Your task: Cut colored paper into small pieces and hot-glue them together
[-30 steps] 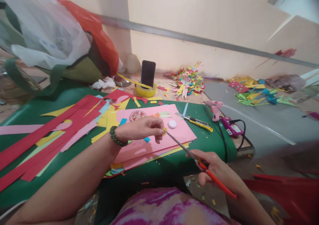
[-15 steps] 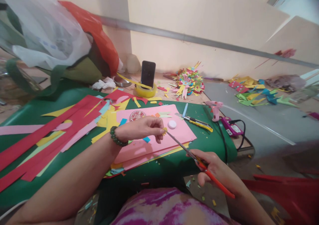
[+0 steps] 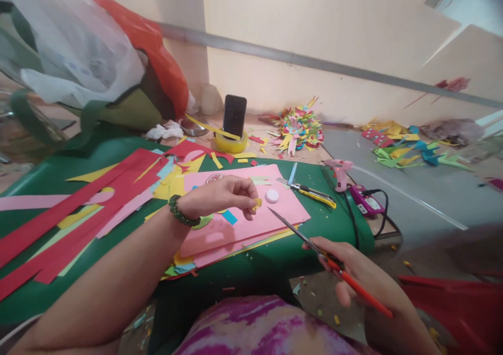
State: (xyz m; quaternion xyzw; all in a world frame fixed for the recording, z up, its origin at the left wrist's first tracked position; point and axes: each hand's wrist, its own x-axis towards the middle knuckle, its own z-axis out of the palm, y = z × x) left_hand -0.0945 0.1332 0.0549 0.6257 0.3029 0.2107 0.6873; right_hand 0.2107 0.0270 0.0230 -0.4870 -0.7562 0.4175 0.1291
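My left hand (image 3: 222,196) pinches a small yellow paper piece (image 3: 257,203) over the pink sheet (image 3: 275,213) on the green table (image 3: 58,177). A dark bead bracelet (image 3: 178,214) circles that wrist. My right hand (image 3: 353,274) grips orange-handled scissors (image 3: 314,247), blades closed, tips pointing at the yellow piece but a short gap away. A white round cap (image 3: 272,196) lies on the pink sheet beside the left fingers.
Red, pink and yellow paper strips (image 3: 78,203) cover the table's left. A yellow utility knife (image 3: 310,191), pink glue gun (image 3: 338,170) and purple power strip (image 3: 363,199) sit at the right edge. A phone (image 3: 234,115) stands in a tape roll (image 3: 230,144). Paper flowers (image 3: 298,127) lie behind.
The scissors have pulled back to the right, away from the yellow piece. My left hand lifted slightly up and back with the piece.
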